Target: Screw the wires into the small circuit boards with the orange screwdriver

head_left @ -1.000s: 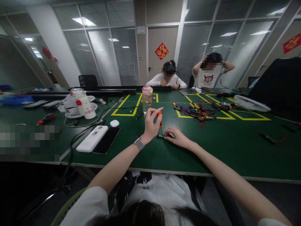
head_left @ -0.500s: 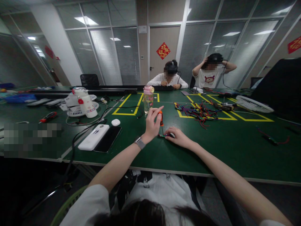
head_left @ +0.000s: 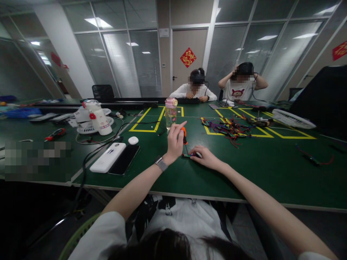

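My left hand (head_left: 175, 143), with a watch on its wrist, is closed on the orange handle of a screwdriver (head_left: 185, 136). The screwdriver's thin shaft points down, slightly tilted, and its tip meets a small circuit board (head_left: 185, 155) on the green table (head_left: 168, 180). To the right, my right hand (head_left: 203, 157) rests low on the table with its fingers closed on the board's right end. A small rounded dark and white thing shows under those fingers. The board's right part is hidden by the hand.
A bottle (head_left: 171, 115) stands just beyond my left hand. Tangled wired boards (head_left: 230, 128) lie at right centre. On the left are a white power bank (head_left: 107, 158), a black phone (head_left: 124, 160) and a white jug (head_left: 99, 117). Two people (head_left: 197, 85) are across the table.
The screwdriver's handle has tipped slightly to the left with my left hand. My right hand has stayed on the board. The person at the far right has shifted a little left.
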`<action>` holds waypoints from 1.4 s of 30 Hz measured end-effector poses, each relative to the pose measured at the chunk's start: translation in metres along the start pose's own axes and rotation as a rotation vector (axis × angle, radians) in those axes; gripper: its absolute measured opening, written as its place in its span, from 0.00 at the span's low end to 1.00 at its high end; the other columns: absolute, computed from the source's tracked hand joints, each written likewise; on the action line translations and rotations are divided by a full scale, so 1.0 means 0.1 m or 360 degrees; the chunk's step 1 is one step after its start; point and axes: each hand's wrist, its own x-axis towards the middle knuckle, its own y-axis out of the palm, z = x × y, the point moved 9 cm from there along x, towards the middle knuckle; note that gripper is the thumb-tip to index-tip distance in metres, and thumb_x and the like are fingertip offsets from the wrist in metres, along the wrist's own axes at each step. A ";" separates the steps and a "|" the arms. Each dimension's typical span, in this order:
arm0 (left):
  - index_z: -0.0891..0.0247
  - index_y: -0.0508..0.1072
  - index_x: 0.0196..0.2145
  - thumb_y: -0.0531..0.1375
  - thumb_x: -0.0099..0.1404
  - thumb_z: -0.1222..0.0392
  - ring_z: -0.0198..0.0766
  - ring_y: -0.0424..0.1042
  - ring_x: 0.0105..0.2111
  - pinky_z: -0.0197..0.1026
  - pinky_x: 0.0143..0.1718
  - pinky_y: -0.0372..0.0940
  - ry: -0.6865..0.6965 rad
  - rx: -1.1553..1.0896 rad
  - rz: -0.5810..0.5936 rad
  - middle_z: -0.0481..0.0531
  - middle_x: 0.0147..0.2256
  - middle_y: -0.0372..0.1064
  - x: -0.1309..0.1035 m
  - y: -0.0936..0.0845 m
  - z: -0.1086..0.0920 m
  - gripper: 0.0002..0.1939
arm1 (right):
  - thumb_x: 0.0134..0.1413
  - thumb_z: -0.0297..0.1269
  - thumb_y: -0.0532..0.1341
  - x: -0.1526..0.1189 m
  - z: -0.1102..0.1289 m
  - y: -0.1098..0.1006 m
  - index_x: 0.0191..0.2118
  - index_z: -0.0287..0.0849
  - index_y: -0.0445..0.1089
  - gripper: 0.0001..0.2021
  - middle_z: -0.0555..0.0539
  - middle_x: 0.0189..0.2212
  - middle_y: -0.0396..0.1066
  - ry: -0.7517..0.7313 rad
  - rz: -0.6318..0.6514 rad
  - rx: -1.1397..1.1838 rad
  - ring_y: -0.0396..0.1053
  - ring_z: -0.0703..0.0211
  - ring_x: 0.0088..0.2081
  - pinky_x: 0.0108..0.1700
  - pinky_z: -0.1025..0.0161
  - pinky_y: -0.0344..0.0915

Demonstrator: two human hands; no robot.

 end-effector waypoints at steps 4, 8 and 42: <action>0.61 0.71 0.48 0.52 0.70 0.59 0.36 0.65 0.38 0.39 0.43 0.63 -0.0022 0.0093 -0.0049 0.51 0.36 0.62 0.01 -0.02 0.01 0.12 | 0.55 0.32 0.62 0.00 0.00 0.00 0.37 0.41 0.74 0.04 0.44 0.33 0.72 0.0006 0.0004 -0.0010 0.67 0.54 0.37 0.43 0.57 0.63; 0.61 0.73 0.42 0.57 0.67 0.56 0.36 0.65 0.38 0.39 0.43 0.63 -0.0034 0.0122 -0.0054 0.50 0.35 0.61 0.01 -0.02 0.01 0.10 | 0.55 0.32 0.62 0.00 0.00 0.00 0.36 0.41 0.73 0.04 0.44 0.34 0.73 0.0013 0.0009 -0.0005 0.67 0.54 0.38 0.44 0.57 0.63; 0.60 0.68 0.53 0.47 0.72 0.59 0.38 0.67 0.43 0.42 0.47 0.63 0.0003 0.0000 0.0043 0.54 0.41 0.67 0.02 0.03 -0.02 0.17 | 0.55 0.32 0.62 -0.01 -0.01 0.00 0.37 0.42 0.73 0.04 0.45 0.34 0.73 -0.0024 -0.0010 0.0004 0.67 0.55 0.38 0.43 0.58 0.63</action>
